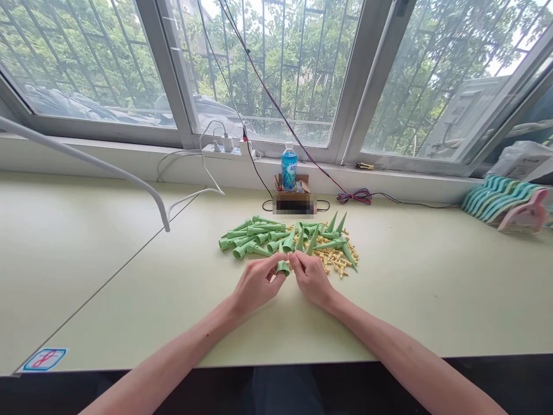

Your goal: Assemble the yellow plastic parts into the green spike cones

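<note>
My left hand [259,282] is closed around a green plastic watering spike [283,267], its wide ribbed collar facing me. Against the spike's side, my right hand [311,279] pinches a small yellow plastic piece, mostly hidden by the fingertips. Just beyond both hands lies a heap of similar green spikes [253,236], some lying flat and some with their points up. Small yellow branched pieces [340,262] are scattered on the right part of the heap, partly under the spikes.
A blue-liquid bottle [289,167] stands in a small cardboard box [281,199] at the back. Nearby are a coiled red-and-blue cable [360,196] and a power strip [211,151]. Hangers [503,202] are stacked at far right. A white bent rod [125,173] crosses the upper left.
</note>
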Tool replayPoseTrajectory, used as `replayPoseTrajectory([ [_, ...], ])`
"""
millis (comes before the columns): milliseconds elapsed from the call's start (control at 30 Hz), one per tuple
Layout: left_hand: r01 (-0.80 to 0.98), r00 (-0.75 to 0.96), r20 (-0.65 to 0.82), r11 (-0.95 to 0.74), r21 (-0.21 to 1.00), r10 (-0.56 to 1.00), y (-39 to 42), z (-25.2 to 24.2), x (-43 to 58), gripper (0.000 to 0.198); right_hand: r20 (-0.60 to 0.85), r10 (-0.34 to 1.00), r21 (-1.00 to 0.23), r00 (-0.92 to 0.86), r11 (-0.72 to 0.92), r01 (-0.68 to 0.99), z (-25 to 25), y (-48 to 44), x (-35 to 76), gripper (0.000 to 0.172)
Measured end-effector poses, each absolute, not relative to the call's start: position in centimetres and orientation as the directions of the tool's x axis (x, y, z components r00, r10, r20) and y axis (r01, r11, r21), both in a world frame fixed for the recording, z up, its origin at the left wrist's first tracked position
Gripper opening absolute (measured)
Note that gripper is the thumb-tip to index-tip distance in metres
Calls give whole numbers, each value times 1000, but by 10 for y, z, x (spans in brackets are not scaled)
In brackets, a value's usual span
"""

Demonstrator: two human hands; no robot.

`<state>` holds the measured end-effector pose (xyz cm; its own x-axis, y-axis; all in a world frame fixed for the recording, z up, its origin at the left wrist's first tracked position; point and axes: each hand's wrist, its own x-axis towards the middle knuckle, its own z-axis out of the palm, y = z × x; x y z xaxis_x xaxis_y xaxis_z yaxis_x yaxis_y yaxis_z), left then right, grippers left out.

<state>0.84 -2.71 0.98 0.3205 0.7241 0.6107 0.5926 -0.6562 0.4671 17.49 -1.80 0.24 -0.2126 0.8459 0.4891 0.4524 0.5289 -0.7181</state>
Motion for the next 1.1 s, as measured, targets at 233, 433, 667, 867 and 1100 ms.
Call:
replayPoseTrajectory([
  [233,488,323,575,-653,579,752,-26,18,9,31,492,852,-756,-177,519,398,3,-16,176,43],
  [433,357,332,479,-578,734,812,-30,27,10,24,490,862,-781,-127,499,376,3,-14,177,44],
  [667,49,331,177,-204,978,927,-27,34,12,36,504,856,-777,-114,507,374,2,-14,178,40],
  [867,-42,490,-70,103,994,869,-24,34,10,41,511,846,-760,-156,529,378,2,-15,178,38],
  [1100,-23,504,-79,105,994,860,-23,27,8,45,490,851,-767,-188,524,371,4,-16,179,38],
])
